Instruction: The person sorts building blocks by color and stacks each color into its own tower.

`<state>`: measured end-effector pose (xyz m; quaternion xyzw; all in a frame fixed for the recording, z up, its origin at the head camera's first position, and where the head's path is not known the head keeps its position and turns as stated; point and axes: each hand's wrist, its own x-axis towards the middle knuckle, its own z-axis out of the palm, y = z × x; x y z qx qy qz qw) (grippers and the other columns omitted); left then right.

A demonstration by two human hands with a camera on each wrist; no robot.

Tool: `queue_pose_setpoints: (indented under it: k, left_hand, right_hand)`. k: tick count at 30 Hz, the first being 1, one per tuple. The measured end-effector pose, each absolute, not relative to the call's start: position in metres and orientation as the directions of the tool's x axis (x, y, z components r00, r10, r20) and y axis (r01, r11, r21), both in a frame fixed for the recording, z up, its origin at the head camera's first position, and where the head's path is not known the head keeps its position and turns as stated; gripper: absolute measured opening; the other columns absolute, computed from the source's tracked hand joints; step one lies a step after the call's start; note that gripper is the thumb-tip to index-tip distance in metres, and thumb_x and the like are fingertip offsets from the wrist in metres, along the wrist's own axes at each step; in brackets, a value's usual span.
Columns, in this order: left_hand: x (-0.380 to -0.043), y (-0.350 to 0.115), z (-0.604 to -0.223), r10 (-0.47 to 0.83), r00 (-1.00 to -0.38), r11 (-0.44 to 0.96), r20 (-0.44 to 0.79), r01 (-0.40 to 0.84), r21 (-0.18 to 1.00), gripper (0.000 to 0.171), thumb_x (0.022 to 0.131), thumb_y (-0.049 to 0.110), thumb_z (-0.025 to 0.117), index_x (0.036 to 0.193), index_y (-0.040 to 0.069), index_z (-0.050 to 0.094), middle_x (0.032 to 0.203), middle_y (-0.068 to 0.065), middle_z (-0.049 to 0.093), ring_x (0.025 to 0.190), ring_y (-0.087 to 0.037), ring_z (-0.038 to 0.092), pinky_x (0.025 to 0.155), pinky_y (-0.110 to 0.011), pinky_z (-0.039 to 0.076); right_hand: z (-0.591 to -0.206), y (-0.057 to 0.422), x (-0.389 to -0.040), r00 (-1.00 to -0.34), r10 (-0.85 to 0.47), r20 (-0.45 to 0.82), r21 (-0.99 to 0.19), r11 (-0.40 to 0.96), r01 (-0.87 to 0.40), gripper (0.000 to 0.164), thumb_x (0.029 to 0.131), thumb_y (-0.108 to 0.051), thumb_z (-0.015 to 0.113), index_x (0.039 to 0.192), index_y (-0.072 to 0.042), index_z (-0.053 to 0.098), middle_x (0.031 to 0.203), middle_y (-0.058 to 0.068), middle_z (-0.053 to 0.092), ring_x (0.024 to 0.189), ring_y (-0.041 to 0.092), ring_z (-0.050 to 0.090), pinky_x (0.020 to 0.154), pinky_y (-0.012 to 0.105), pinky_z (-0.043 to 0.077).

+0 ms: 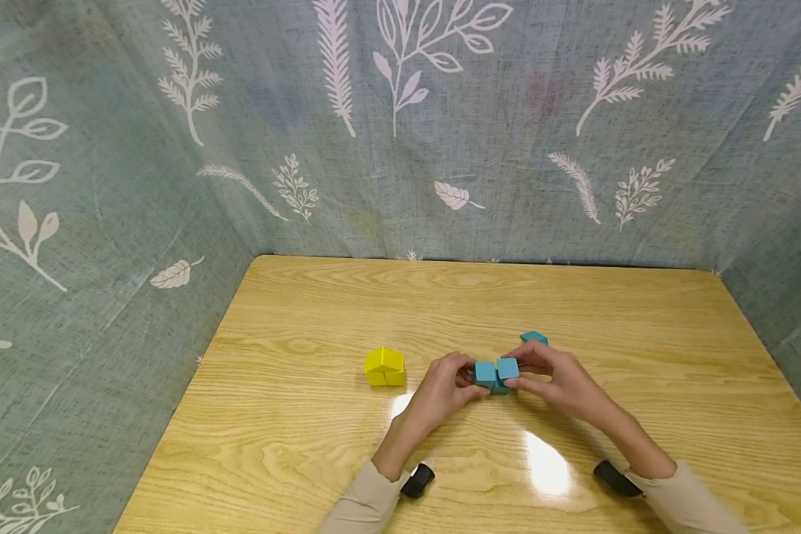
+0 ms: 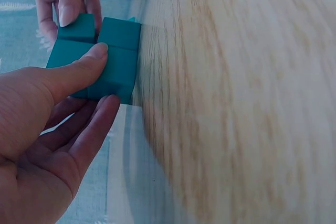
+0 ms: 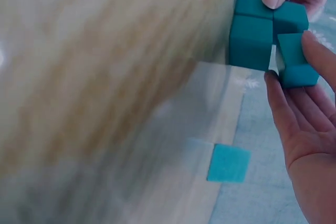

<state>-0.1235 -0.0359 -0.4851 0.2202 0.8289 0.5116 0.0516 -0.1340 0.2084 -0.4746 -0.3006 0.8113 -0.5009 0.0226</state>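
Several teal cubes stand together on the table, two below and two above. My left hand grips the left side of the stack, its thumb lying across the upper left cube and reaching the lower one in the left wrist view. On the other side, my right hand pinches the upper right cube between thumb and fingers. That cube sits slightly tilted, and a narrow gap shows beside the lower right cube in the right wrist view. Just behind the right hand lies another teal block, partly hidden.
Left of the hands stands a small group of yellow blocks with a peaked top. The wood-grain table meets leaf-patterned cloth at its back and sides. Black wrist devices show below both wrists.
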Motion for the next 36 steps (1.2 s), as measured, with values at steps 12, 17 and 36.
queue_pose_setpoints:
  k: [12,17,36]
  left_hand:
    - [-0.125,-0.036,-0.486,0.423,-0.894,0.381,0.146,0.322,0.867,0.028,0.085,-0.001,0.083,0.109,-0.004,0.07,0.101,-0.012,0.068,0.083,-0.01,0.068,0.072,-0.013,0.056]
    - [-0.125,-0.036,-0.484,0.424,-0.892,0.387,0.159,0.337,0.858,0.027,0.084,0.0,0.083,0.107,-0.004,0.07,0.1,-0.012,0.068,0.082,-0.011,0.067,0.071,-0.013,0.056]
    - [-0.124,-0.036,-0.488,0.41,-0.896,0.404,0.17,0.346,0.847,0.029,0.083,0.002,0.085,0.106,-0.005,0.069,0.099,-0.013,0.068,0.081,-0.013,0.067,0.07,-0.013,0.056]
  right_hand:
    - [-0.485,0.205,-0.134,-0.818,-0.513,0.258,-0.838,0.304,-0.454,0.033,0.087,-0.002,0.08,0.116,-0.007,0.065,0.113,0.008,0.069,0.108,0.033,0.071,0.089,0.042,0.06]
    - [-0.486,0.205,-0.134,-0.828,-0.509,0.236,-0.839,0.323,-0.438,0.033,0.087,-0.005,0.081,0.115,-0.01,0.064,0.112,0.004,0.068,0.109,0.027,0.071,0.09,0.04,0.06]
    - [-0.474,0.227,-0.141,-0.777,-0.539,0.326,-0.669,0.449,-0.592,0.056,0.08,-0.004,0.088,0.13,-0.001,0.063,0.127,0.011,0.067,0.112,0.031,0.067,0.091,0.046,0.058]
